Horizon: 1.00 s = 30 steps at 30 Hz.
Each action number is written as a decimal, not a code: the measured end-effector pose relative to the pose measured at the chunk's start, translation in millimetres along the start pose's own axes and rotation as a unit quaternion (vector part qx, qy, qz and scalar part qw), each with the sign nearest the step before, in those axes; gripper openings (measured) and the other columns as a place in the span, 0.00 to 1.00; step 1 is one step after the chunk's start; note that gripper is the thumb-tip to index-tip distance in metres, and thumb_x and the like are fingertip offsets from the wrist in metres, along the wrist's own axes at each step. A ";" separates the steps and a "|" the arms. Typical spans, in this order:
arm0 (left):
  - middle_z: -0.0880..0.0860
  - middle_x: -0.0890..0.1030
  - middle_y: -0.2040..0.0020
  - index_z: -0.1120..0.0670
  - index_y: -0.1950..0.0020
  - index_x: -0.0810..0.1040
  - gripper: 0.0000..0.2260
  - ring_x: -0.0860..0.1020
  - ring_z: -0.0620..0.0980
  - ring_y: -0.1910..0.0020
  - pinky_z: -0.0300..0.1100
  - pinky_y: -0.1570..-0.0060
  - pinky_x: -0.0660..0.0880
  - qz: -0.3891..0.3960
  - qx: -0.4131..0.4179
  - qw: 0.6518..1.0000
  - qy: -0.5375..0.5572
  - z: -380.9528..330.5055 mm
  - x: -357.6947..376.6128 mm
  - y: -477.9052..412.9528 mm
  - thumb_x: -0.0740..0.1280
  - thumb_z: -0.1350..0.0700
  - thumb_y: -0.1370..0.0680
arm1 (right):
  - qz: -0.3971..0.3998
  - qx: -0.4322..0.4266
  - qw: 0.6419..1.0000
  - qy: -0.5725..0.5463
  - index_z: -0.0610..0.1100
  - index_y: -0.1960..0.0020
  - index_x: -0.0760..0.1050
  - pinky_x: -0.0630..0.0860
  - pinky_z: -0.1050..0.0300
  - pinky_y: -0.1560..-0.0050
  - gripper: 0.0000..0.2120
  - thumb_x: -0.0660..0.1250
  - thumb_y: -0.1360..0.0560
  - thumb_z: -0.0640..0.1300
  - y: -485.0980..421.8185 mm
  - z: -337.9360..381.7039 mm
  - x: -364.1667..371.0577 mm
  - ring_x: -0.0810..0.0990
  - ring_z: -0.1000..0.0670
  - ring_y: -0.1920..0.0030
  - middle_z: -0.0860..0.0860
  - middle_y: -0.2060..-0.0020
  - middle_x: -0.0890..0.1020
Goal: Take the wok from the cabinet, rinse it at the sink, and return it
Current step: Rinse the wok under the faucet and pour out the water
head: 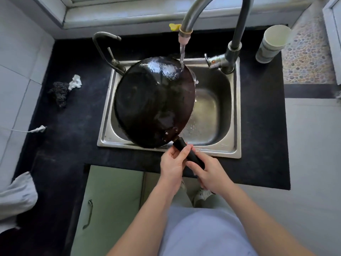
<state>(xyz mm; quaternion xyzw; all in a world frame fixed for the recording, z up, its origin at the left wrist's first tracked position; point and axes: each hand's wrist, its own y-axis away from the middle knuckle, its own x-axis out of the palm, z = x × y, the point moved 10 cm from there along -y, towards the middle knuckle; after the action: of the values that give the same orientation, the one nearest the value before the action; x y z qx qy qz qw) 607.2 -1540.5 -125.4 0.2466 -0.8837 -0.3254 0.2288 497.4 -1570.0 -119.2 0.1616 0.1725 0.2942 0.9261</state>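
Hands: two bare ones, nearest the viewer; left hand (172, 164) and right hand (210, 171) both curled around the black handle (188, 153), left nearer the pan.
Wok: one round black metal wok (154, 101), held tilted on its side over the left half of the sink, its dark rounded underside facing up and wet at the far edge.
Water: one thin stream (182, 55) falling from the spout onto the wok's far rim.
Sink: one rectangular stainless steel sink (237, 108) set into the desk; inside it, a shallow sheet of water and droplets on the basin floor.
Taps: two; one tall curved steel tap (238, 24) at the sink's right back corner, one smaller dark tap (103, 43) at the left back corner.
Desk: black stone desk (77, 111) surrounding the sink.
Cup: one white and grey cup (273, 43) on the right, its contents not visible.
Scrubbers: one dark scouring pad (60, 93) touching one crumpled white cloth (75, 82), left of the sink.
Cabinet: pale green cabinet door (110, 200) below the desk, closed.
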 end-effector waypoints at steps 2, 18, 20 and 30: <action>0.57 0.84 0.50 0.63 0.41 0.78 0.10 0.82 0.51 0.48 0.47 0.38 0.77 0.018 -0.005 0.999 0.026 6.2 -2.4 3.8 0.67 0.64 0.21 | 0.012 0.014 0.999 -0.031 0.51 0.50 0.75 0.70 0.61 0.75 0.02 0.68 0.20 0.48 5.7 -4.2 8.4 0.75 0.55 0.79 0.54 0.71 0.78; 0.58 0.86 0.48 0.63 0.43 0.81 0.11 0.84 0.47 0.49 0.41 0.46 0.80 0.068 0.070 0.976 -0.194 7.4 28.6 1.8 0.72 0.64 0.24 | -0.013 0.242 0.946 -0.213 0.43 0.52 0.79 0.76 0.52 0.67 0.06 0.67 0.26 0.36 23.1 -40.7 4.0 0.78 0.48 0.70 0.45 0.67 0.81; 0.55 0.86 0.48 0.62 0.43 0.82 0.10 0.84 0.47 0.49 0.39 0.47 0.80 0.083 0.068 0.974 -0.201 8.1 35.3 -1.4 0.72 0.64 0.24 | -0.092 0.240 0.962 -0.087 0.41 0.54 0.78 0.72 0.55 0.68 0.04 0.64 0.27 0.37 19.7 -36.0 -13.0 0.77 0.47 0.69 0.46 0.66 0.80; 0.53 0.87 0.50 0.59 0.45 0.84 0.10 0.84 0.48 0.48 0.40 0.46 0.80 0.094 0.015 0.976 -0.197 20.3 33.7 -29.1 0.74 0.63 0.26 | -0.163 0.216 0.961 0.052 0.47 0.54 0.77 0.78 0.56 0.67 0.05 0.63 0.22 0.44 11.4 -15.1 -23.0 0.83 0.45 0.62 0.50 0.63 0.82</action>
<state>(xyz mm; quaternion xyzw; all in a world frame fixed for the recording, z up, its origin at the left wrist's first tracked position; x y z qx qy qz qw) 578.0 -1570.2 -151.1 0.0966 -0.9355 -0.3313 0.0762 467.9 -1571.9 -122.9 0.3116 0.3034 0.1027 0.8946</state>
